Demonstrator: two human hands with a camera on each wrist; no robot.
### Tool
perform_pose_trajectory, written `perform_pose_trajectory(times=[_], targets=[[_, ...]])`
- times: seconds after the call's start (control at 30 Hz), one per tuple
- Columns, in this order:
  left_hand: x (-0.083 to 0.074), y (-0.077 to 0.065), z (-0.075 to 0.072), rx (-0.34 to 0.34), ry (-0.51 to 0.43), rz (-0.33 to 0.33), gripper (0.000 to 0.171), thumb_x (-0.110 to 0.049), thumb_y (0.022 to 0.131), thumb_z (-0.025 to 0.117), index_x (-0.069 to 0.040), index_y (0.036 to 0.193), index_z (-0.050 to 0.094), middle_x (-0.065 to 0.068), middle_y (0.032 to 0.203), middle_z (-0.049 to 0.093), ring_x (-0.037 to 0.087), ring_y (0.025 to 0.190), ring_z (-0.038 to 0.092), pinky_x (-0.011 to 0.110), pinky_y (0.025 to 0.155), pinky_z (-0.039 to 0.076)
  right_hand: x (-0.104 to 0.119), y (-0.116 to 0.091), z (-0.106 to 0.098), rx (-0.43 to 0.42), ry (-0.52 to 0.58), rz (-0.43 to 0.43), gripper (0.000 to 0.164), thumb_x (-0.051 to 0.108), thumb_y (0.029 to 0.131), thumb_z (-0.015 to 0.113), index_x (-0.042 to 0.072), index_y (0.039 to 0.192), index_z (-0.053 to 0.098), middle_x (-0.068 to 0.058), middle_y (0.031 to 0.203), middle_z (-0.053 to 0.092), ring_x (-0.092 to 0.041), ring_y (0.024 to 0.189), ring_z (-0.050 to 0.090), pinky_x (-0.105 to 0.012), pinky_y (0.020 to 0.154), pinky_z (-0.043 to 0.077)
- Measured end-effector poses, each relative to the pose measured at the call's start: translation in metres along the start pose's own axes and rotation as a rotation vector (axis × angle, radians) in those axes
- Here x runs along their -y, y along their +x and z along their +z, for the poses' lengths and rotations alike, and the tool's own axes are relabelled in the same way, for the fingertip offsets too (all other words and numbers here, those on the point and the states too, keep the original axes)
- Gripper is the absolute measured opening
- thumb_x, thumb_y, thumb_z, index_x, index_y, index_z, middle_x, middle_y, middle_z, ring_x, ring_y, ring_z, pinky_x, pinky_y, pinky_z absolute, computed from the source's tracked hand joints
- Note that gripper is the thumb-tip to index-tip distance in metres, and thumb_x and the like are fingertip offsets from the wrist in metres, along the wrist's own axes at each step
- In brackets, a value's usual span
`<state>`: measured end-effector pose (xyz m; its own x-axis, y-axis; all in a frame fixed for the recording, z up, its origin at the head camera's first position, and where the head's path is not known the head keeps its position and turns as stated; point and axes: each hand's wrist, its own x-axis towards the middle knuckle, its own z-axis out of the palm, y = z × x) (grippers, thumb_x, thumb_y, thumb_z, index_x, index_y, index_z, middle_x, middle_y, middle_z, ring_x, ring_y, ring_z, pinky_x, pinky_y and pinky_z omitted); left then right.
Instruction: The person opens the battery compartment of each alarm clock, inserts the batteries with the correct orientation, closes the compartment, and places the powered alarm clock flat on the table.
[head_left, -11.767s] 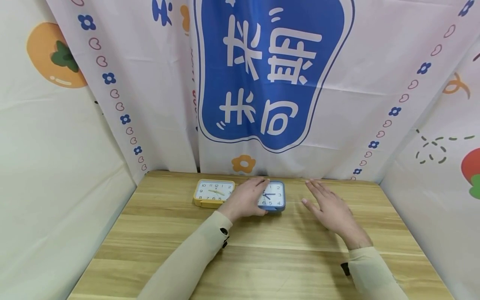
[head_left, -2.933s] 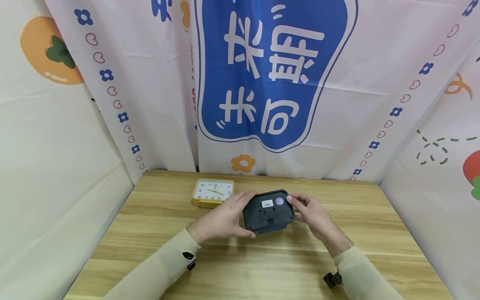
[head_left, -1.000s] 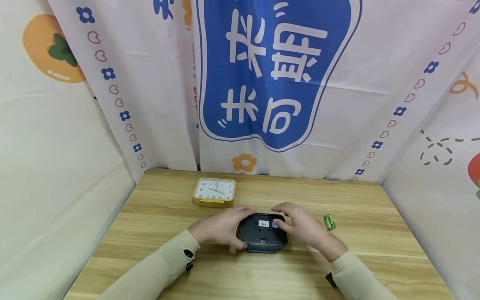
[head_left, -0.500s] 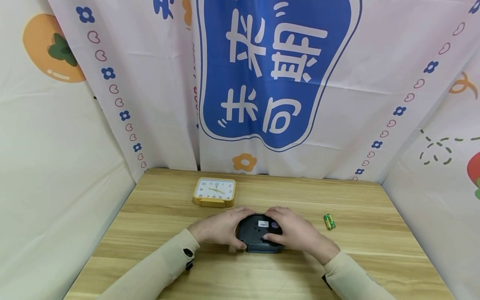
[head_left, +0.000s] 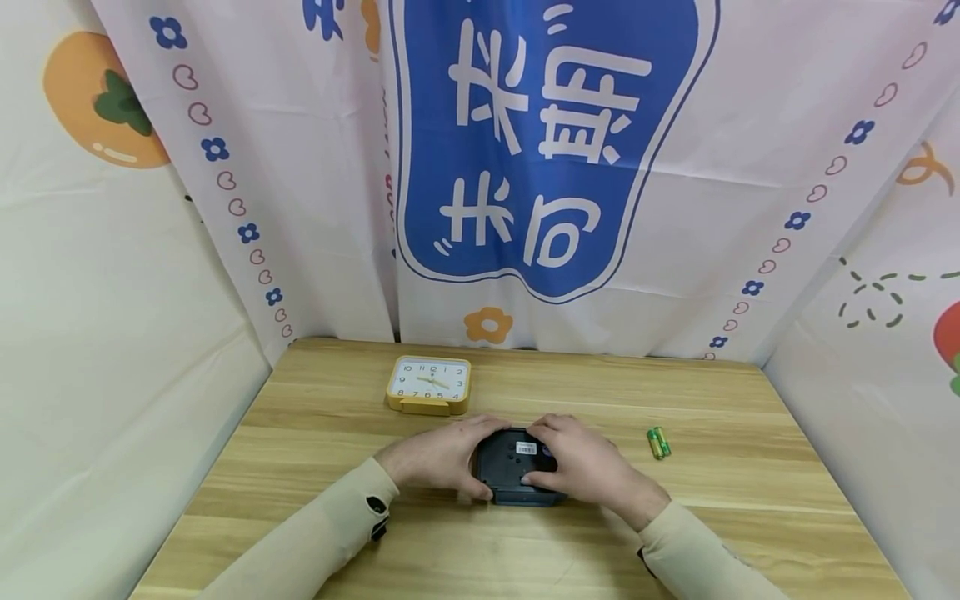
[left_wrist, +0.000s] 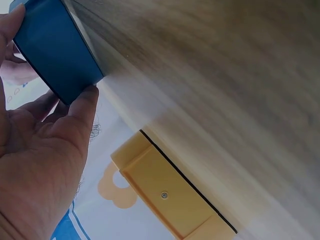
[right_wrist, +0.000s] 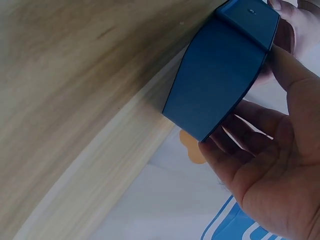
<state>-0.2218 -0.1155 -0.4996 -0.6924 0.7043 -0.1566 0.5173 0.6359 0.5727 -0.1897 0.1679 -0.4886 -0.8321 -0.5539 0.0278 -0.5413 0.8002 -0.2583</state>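
A blue alarm clock (head_left: 504, 460) lies face down on the table, its black back with a white label upward. My left hand (head_left: 441, 457) grips its left end, thumb at the near edge and fingers at the far edge. Over the right end, my right hand (head_left: 588, 467) holds the clock, its thumb pressed on the back near the lower middle. In the left wrist view the left hand (left_wrist: 47, 150) touches the blue casing (left_wrist: 57, 50). The right wrist view shows the right hand's (right_wrist: 272, 165) fingers along the casing (right_wrist: 215, 75). The clock's dial is hidden.
A yellow alarm clock (head_left: 430, 385) stands face up behind my left hand, its side (left_wrist: 170, 190) showing in the left wrist view. Two green batteries (head_left: 658, 443) lie right of my right hand on the wooden table (head_left: 720, 500). A printed curtain (head_left: 337, 208) hangs behind the table.
The blue clock, earlier face up at the back, then lifted and tilted, now lies face down nearer me. My right hand has moved left over its back. Little differs from half a second ago.
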Motion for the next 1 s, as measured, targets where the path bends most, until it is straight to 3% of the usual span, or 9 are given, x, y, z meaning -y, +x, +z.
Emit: perform_pose_trajectory(times=[0.47, 0.8, 1.0], targets=[[0.001, 0.000, 0.001, 0.001, 0.002, 0.003, 0.109, -0.035, 0.090, 0.103, -0.013, 0.180, 0.045, 0.003, 0.182, 0.053, 0.019, 0.163, 0.055, 0.045, 0.139, 0.051, 0.005, 0.003, 0.005, -0.064, -0.180, -0.079, 0.068, 0.054, 0.099, 0.093, 0.002, 0.142, 0.081, -0.013, 0.139, 0.083, -0.033, 0.131, 0.078, -0.049, 0.108, 0.072], [0.001, 0.000, 0.001, 0.001, 0.005, 0.004, 0.108, -0.035, 0.091, 0.103, -0.013, 0.180, 0.045, 0.003, 0.182, 0.052, 0.019, 0.164, 0.055, 0.045, 0.140, 0.050, 0.002, 0.003, 0.008, -0.099, -0.213, -0.117, 0.066, 0.053, 0.100, 0.090, 0.001, 0.140, 0.083, -0.013, 0.136, 0.084, -0.033, 0.128, 0.079, -0.047, 0.107, 0.073], [0.000, 0.000, 0.001, 0.000, 0.003, 0.006, 0.109, -0.035, 0.090, 0.103, -0.012, 0.180, 0.045, 0.003, 0.182, 0.053, 0.020, 0.164, 0.054, 0.046, 0.141, 0.049, -0.001, 0.004, 0.004, -0.095, -0.136, -0.102, 0.057, 0.048, 0.103, 0.088, 0.002, 0.138, 0.084, -0.014, 0.137, 0.085, -0.033, 0.129, 0.081, -0.048, 0.107, 0.073]])
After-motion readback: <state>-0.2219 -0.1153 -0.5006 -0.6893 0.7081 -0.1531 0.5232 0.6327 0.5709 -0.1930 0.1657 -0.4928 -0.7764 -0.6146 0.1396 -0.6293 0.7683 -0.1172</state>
